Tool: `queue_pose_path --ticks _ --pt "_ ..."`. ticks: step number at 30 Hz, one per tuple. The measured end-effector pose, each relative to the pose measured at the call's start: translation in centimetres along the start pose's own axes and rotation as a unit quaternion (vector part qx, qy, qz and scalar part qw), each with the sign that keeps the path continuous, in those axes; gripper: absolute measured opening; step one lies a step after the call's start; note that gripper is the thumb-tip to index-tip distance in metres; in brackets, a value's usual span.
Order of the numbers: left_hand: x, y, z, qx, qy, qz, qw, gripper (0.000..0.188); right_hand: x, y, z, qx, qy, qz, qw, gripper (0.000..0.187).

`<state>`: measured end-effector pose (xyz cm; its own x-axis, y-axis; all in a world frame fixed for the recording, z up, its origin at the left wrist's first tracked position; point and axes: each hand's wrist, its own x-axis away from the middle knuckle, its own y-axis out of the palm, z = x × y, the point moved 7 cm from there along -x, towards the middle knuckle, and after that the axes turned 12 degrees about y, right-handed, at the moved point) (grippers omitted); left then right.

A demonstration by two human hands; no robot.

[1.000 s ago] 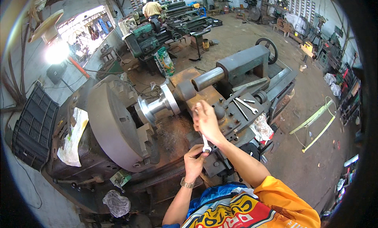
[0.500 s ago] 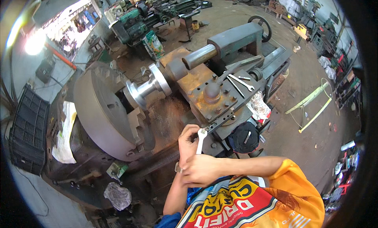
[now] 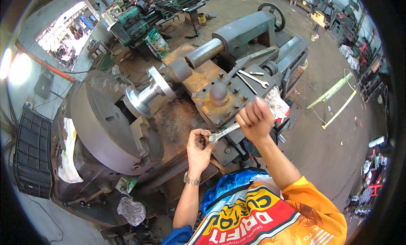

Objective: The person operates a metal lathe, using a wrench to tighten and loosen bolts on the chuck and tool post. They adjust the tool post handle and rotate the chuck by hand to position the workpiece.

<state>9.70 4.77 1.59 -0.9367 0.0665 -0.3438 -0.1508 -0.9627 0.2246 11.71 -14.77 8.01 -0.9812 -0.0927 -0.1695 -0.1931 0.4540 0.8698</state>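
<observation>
I stand over a big old lathe. My right hand (image 3: 255, 119) grips the shaft of a silver wrench (image 3: 223, 132), whose ring end sits at the front edge of the rusty tool post block (image 3: 218, 97). My left hand (image 3: 198, 147), with a watch on the wrist, is closed around the wrench's head where it meets the carriage. A shiny flanged steel workpiece (image 3: 149, 94) is clamped in the large grey chuck (image 3: 103, 124) to the left.
Two more wrenches (image 3: 253, 78) and a crumpled rag (image 3: 277, 103) lie on the carriage. The tailstock (image 3: 241, 31) with its handwheel stands behind. A black crate (image 3: 29, 152) sits at the left; green machines and another person are far back. A yellow-green frame (image 3: 334, 99) lies on the floor.
My right hand swung the wrench handle from low near my body up and to the right. My left hand stayed at the wrench head. The camera came closer.
</observation>
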Motion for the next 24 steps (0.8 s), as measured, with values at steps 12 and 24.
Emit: queue_pose_path --ticks 12,24 --pt "0.2 -0.9 0.4 -0.031 -0.011 -0.104 0.994 0.03 -8.0 12.9 10.5 0.267 0.241 -0.138 0.923 0.043" --pt "-0.3 -0.3 1.1 -0.048 -0.027 -0.09 0.994 0.03 -3.3 4.8 0.1 0.108 -0.023 0.137 0.984 0.045"
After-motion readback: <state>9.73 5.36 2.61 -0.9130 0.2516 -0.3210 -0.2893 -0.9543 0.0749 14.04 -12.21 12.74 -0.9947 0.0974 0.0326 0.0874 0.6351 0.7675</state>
